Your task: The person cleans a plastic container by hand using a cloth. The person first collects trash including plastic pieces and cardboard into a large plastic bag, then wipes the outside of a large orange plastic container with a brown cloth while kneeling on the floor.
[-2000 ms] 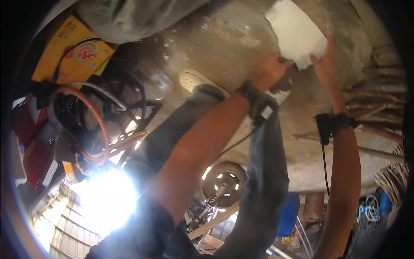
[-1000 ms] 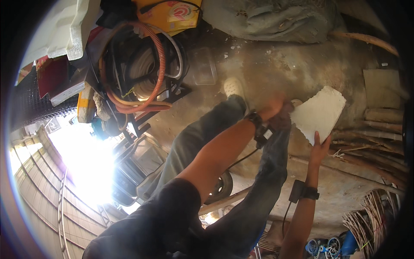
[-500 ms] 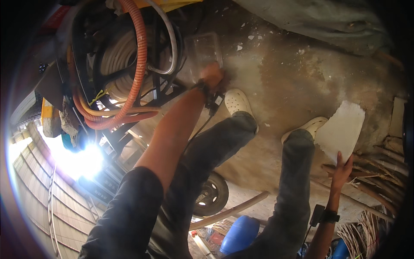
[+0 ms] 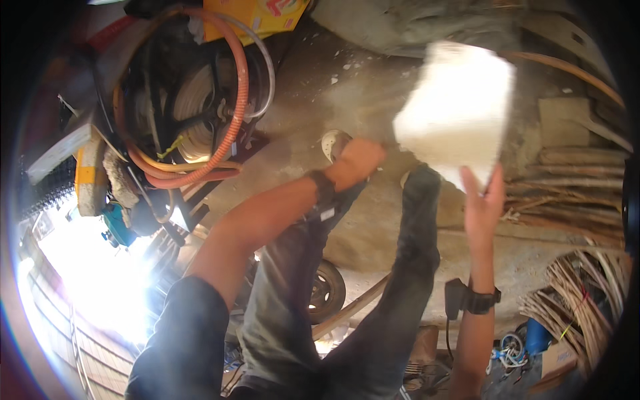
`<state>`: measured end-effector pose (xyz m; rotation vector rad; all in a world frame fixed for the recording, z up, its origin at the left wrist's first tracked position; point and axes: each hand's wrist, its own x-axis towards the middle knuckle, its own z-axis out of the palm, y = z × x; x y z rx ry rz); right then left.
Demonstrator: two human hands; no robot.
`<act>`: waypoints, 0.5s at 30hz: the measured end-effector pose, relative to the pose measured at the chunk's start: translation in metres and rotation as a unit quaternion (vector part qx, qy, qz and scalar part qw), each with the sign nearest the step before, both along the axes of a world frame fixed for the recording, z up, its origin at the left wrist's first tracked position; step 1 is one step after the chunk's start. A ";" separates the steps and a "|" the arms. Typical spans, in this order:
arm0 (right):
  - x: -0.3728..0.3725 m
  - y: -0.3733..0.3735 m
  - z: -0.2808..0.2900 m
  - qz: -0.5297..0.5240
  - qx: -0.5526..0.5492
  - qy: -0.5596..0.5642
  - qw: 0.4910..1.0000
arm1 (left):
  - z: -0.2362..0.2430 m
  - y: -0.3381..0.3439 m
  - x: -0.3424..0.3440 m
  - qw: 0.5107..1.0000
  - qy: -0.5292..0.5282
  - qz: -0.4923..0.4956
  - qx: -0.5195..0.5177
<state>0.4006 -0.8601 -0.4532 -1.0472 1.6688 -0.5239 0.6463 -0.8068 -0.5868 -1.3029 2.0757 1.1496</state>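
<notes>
A white flat piece of board (image 4: 460, 107) with uneven edges is raised in front of me. My right hand (image 4: 483, 200) grips it by its lower edge, thumb on the side facing me. My left hand (image 4: 360, 161) is closed like a fist above my left shoe (image 4: 333, 143), to the left of the board and apart from it. Motion blurs that hand, and I cannot make out anything in its fingers. Each wrist wears a dark band.
A reel with an orange corrugated hose (image 4: 241, 80) stands at left, near a yellow box (image 4: 260, 19). Stacked branches (image 4: 567, 193) and bundled sticks (image 4: 573, 300) lie at right. A wheel (image 4: 327, 287) and a wooden pole (image 4: 353, 310) lie behind my legs.
My right hand has lifted the board up and leftward from beside my right shoe. My left hand has moved right and toward me, away from the clear plastic box. The view has shifted.
</notes>
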 end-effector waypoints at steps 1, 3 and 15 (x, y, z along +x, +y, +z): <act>0.002 -0.004 0.022 0.042 -0.012 0.005 0.999 | 0.031 -0.002 -0.014 0.997 0.045 -0.055 0.025; -0.006 -0.023 0.061 0.267 -0.063 0.109 0.955 | 0.108 -0.008 -0.041 0.991 0.085 -0.099 -0.015; -0.104 -0.012 0.261 -0.002 0.232 -0.182 0.956 | 0.371 0.012 -0.037 0.956 0.184 -0.050 -0.224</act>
